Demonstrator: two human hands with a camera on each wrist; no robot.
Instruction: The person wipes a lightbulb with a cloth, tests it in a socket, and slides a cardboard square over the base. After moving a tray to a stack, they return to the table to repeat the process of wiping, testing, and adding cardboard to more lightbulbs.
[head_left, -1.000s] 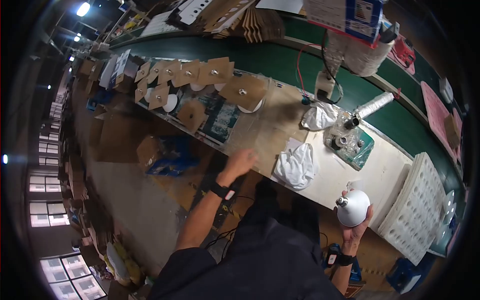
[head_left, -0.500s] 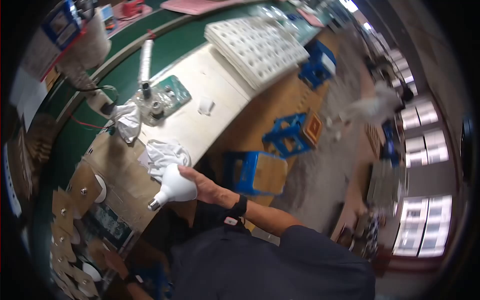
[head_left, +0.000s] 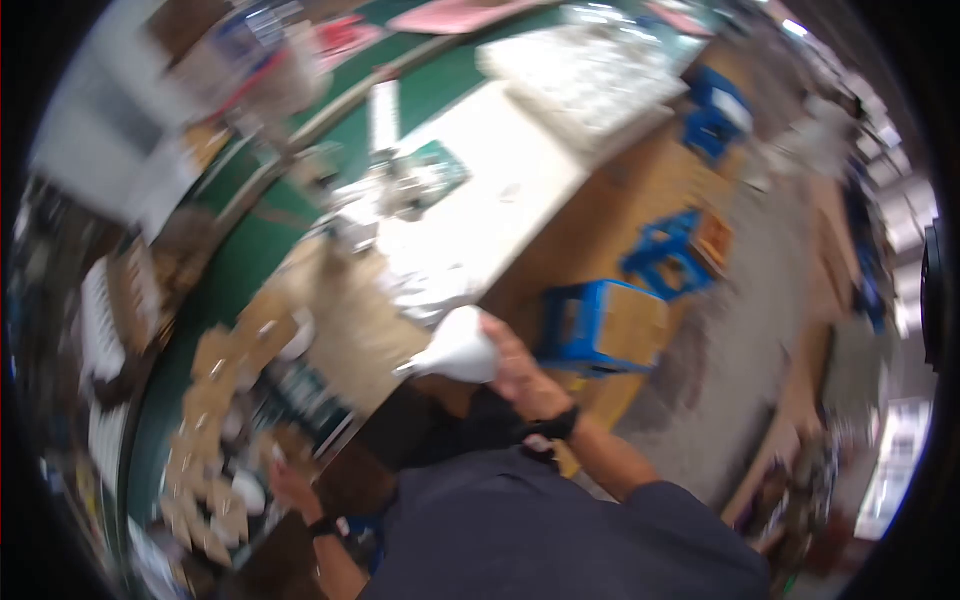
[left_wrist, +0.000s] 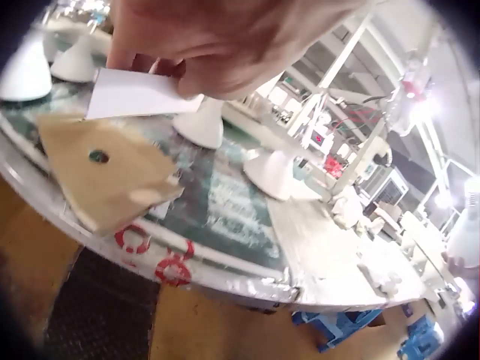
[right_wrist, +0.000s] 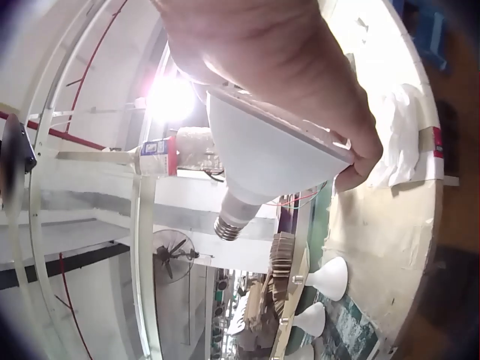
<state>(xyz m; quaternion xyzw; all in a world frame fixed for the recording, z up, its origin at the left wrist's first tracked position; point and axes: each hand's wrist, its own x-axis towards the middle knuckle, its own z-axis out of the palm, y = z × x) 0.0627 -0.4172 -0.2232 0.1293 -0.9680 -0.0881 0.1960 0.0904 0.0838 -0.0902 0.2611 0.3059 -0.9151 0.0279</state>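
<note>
In the head view my right hand (head_left: 522,372) grips a white light bulb (head_left: 464,346) by its broad end. The bulb's metal screw base points left; in the right wrist view this base (right_wrist: 227,228) tilts downward. My left hand (head_left: 292,488) is low at the left, over the bench. Seen from the left wrist, its fingers pinch a white card (left_wrist: 135,96). Below that lies a brown cardboard sheet (left_wrist: 124,176) with a round hole, on the bench's green surface. Several white bulbs (left_wrist: 271,174) stand around it.
Brown cardboard pieces (head_left: 208,365) sit over bulbs along the bench's left side. A white cloth (head_left: 425,285) lies near the bench edge. Farther off is a stack of white dimpled trays (head_left: 590,75). Blue stools (head_left: 575,325) stand on the floor beside the bench.
The head view has swung to the right. My right hand has brought the bulb away from the bench's right end, toward the left. My left hand has moved to the cardboard pieces.
</note>
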